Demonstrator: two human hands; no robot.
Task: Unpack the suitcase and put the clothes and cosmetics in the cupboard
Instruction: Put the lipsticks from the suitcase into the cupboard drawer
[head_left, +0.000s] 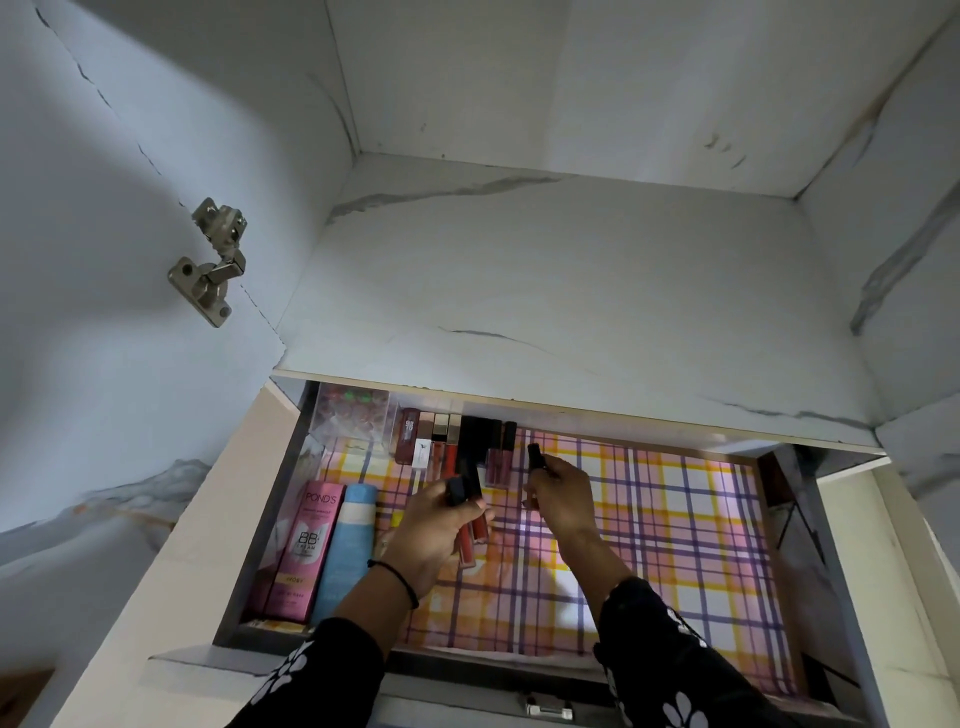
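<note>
An open cupboard drawer (779, 519) lined with pink, yellow and purple checked paper fills the lower half of the head view. My left hand (436, 530) grips a bunch of lip-gloss tubes (470, 538) with red bodies and black caps over the drawer's middle left. My right hand (561, 493) pinches a single black-capped tube (535, 457) and holds it just right of a row of lipsticks and glosses (452, 441) lined up along the drawer's back edge.
A pink Pond's BB cream box (301, 551) and a blue tube (345, 551) lie along the drawer's left side. A clear plastic case (353, 415) sits in the back left corner. A marble-patterned shelf (571, 312) overhangs the drawer; a metal hinge (210, 260) is on the left wall.
</note>
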